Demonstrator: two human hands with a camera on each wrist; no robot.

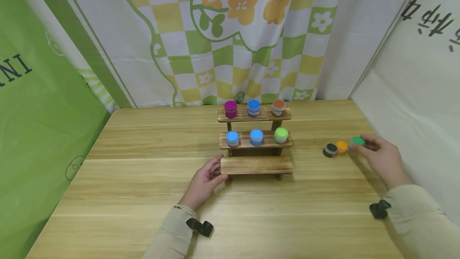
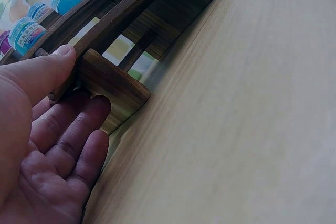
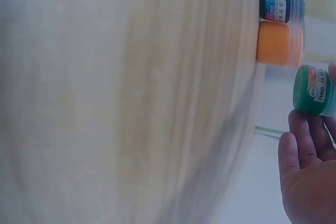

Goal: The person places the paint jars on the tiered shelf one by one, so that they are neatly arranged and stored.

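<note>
A three-step wooden display rack stands on the table, its lowest step bare. My left hand holds the left end of that step, thumb at the front corner and fingers round the side; the left wrist view shows the thumb against the wood. At the right, my right hand pinches a green paint jar by its sides, lifted a little off the table. Beside it an orange paint jar and a black paint jar stand on the table, touching each other.
On the top step are a purple jar, a blue jar and a brown jar. The middle step carries two light blue jars and a lime green jar. A patterned curtain hangs behind the table.
</note>
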